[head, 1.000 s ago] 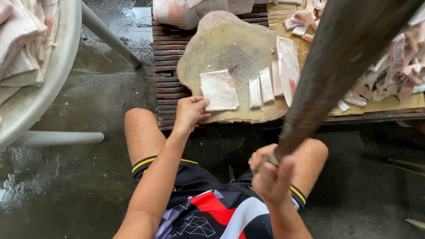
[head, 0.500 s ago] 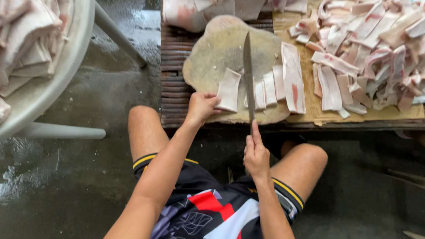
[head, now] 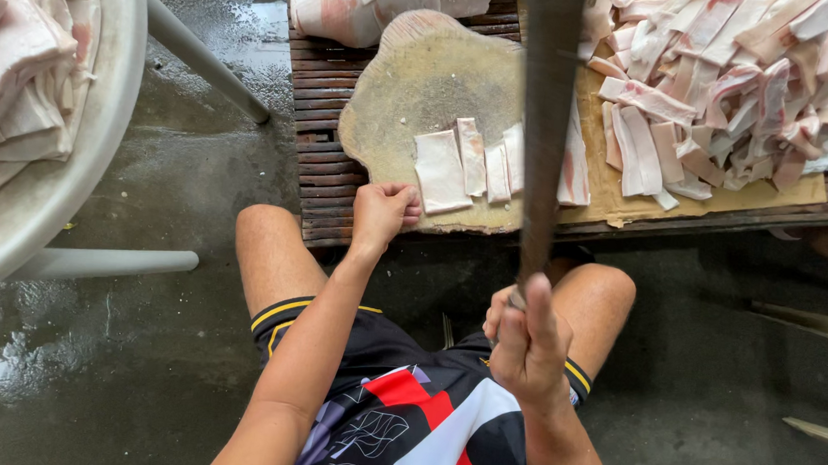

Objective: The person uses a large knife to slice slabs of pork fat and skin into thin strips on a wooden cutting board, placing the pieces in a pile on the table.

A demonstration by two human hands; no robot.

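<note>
On the worn round chopping block (head: 414, 87), pale slab of pork skin (head: 441, 172) beside clenched left hand (head: 383, 213); right hand (head: 526, 339) gripping raised cleaver (head: 546, 125).

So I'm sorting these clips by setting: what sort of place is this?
Probably an informal meat-cutting spot, low to the ground. A worn round chopping block with cut strips sits on a slatted wooden platform, a heap of pale meat strips beside it, on a wet concrete floor. The right hand holds a long blade.
</note>
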